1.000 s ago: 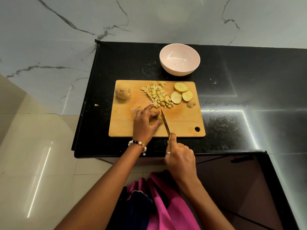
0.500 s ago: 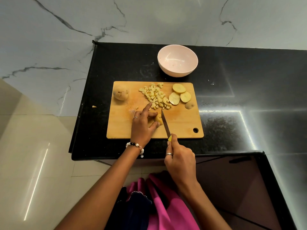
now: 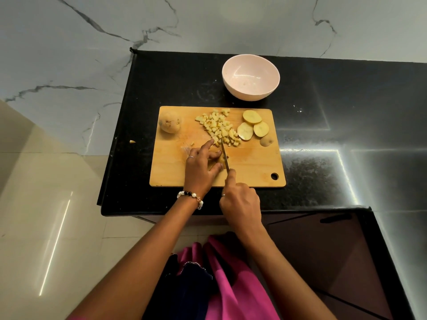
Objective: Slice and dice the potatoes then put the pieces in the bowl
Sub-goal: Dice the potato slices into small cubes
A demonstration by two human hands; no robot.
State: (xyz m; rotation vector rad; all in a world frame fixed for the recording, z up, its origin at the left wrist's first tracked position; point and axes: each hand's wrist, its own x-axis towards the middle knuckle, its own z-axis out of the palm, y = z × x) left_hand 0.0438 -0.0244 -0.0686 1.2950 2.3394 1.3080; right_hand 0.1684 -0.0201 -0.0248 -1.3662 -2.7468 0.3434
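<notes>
Gripping the knife (image 3: 224, 158) by its handle, the right hand (image 3: 240, 202) is laying its forefinger along the spine and keeping the blade against a potato piece (image 3: 221, 159) near the middle of the wooden cutting board (image 3: 251, 162). The left hand (image 3: 201, 168) is curling its fingers over that piece, pinning it to the board just left of the blade. A heap of diced potato (image 3: 220, 129) is lying beyond the blade, with three round slices (image 3: 253, 125) and a skin-covered end piece (image 3: 266, 141) to its right, and a whole unpeeled potato (image 3: 170, 122) is sitting at the board's far left corner. The pale pink bowl (image 3: 250, 77) is standing behind the board on the black countertop (image 3: 323, 125), holding only a few tiny scraps. No writing or labels are showing anywhere.
</notes>
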